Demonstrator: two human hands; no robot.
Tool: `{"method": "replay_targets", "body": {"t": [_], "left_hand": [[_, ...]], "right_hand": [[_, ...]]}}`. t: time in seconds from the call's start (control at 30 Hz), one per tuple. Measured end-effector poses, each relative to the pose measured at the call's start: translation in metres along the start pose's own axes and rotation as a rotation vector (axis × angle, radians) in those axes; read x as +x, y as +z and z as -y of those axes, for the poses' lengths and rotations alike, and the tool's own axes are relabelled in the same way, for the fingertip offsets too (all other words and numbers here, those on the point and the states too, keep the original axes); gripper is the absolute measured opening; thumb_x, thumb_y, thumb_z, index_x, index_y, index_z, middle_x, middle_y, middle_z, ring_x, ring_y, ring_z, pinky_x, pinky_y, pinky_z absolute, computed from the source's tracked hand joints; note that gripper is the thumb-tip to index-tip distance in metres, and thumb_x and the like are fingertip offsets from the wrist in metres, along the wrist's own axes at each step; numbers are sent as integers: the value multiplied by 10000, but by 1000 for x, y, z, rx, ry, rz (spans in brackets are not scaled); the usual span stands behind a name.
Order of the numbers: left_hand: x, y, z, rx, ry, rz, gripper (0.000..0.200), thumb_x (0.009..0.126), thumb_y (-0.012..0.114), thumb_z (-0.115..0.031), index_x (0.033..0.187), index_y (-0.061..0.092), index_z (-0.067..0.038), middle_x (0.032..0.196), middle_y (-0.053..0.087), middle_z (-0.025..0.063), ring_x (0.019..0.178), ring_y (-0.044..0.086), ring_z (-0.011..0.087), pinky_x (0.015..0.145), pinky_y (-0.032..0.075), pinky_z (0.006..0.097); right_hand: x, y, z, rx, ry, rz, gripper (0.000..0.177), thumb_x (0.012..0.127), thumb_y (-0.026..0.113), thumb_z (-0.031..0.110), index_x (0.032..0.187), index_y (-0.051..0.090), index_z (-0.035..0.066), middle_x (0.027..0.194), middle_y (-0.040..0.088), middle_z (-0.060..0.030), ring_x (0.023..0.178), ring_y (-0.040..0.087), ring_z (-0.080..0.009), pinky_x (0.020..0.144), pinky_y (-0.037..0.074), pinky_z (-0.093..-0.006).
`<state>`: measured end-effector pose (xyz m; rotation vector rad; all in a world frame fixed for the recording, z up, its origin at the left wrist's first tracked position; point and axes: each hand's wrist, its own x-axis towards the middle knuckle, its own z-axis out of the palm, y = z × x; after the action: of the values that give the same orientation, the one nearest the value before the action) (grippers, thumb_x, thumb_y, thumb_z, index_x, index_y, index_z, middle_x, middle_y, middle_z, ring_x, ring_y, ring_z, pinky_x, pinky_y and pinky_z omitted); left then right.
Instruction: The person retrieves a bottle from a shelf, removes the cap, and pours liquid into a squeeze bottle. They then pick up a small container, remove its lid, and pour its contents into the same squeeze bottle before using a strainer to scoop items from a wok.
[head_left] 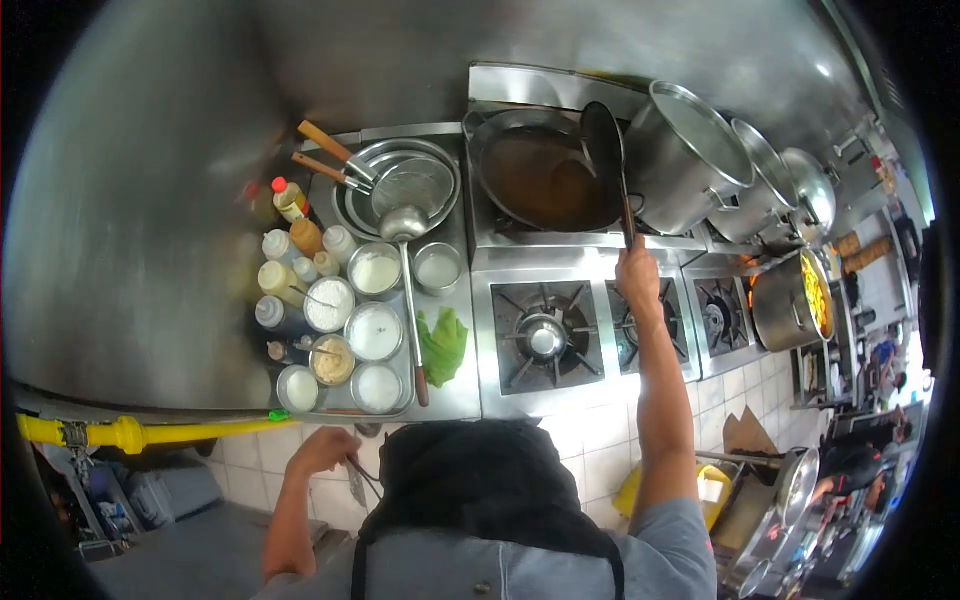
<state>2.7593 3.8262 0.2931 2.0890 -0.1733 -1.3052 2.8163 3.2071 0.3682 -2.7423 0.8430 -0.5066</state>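
My right hand is closed round the wooden-ended handle of a dark, round-headed skimmer. Its head is tilted above the right side of a large wok of brown liquid on the back burner. Down at my left side, beside the black apron, my left hand has its fingers curled. A thin dark strip hangs by those fingers; I cannot make out what it is. A steel ladle lies across the counter, next to a green lettuce leaf.
Tall steel pots stand right of the wok. Front burners have raised grates. Several bowls of white contents and squeeze bottles crowd the left counter. A yellow pipe runs along its front. People work at far right.
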Motion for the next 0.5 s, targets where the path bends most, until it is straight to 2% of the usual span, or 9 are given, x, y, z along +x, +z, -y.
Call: {"method": "replay_targets", "body": {"t": [0.07,0.13,0.17,0.27,0.3,0.37,0.4,0.47,0.5], "left_hand": [[4,3,48,-446,-61,-170,294,966,621,-317,1013,679,-32,813,717,86,619,611,131,509,470,285],[7,12,88,-509,-52,-199,254,961,610,-283,1024,669,-44,826,714,95,607,598,131,491,457,296],[10,20,102,-591,-179,-199,248,963,604,-279,1031,662,-47,833,710,97,602,590,131,481,447,297],[17,55,163,-688,-335,-211,253,943,602,-268,998,663,-29,846,715,103,608,604,145,467,479,308],[19,69,182,-588,-416,-204,250,939,615,-271,987,663,-30,849,712,103,596,601,154,475,486,317],[31,107,247,-495,-547,-187,249,933,640,-277,969,663,-32,841,700,103,567,589,171,482,492,334],[39,121,276,-504,-596,-179,250,931,652,-279,962,662,-31,830,689,103,550,580,179,480,490,342],[30,136,269,-722,-610,-187,225,948,635,-269,918,642,-46,745,609,48,527,540,180,471,466,356],[32,139,271,-632,-432,-152,205,954,621,-250,891,623,-56,720,579,37,516,515,168,460,444,351]], "right_hand": [[4,12,-12,4,-58,28,277,930,568,169,1105,510,-37,831,659,-326,802,649,-507,734,523,-570],[1,21,-12,43,-46,70,271,933,567,183,1084,524,-38,858,657,-336,852,639,-516,771,510,-582],[-1,25,-12,82,-30,110,270,936,565,197,1064,537,-39,885,655,-346,901,630,-525,808,497,-593],[-4,51,-13,200,-4,111,228,934,542,168,962,553,-58,673,634,-254,543,655,-366,524,529,-468],[-3,63,-15,202,-6,113,228,934,542,168,962,553,-58,673,634,-254,543,655,-366,524,529,-468],[-2,83,-18,333,-38,132,215,937,544,154,919,541,-60,583,583,-159,403,571,-243,395,459,-384],[-5,71,-5,336,-38,132,215,937,544,154,919,541,-60,583,583,-159,403,571,-243,395,459,-384],[-16,30,43,601,205,420,274,945,562,193,977,538,-79,667,622,-204,506,629,-318,464,493,-433],[-19,35,48,717,218,415,226,959,540,161,938,526,-63,601,554,-115,408,529,-192,360,404,-361]]}}
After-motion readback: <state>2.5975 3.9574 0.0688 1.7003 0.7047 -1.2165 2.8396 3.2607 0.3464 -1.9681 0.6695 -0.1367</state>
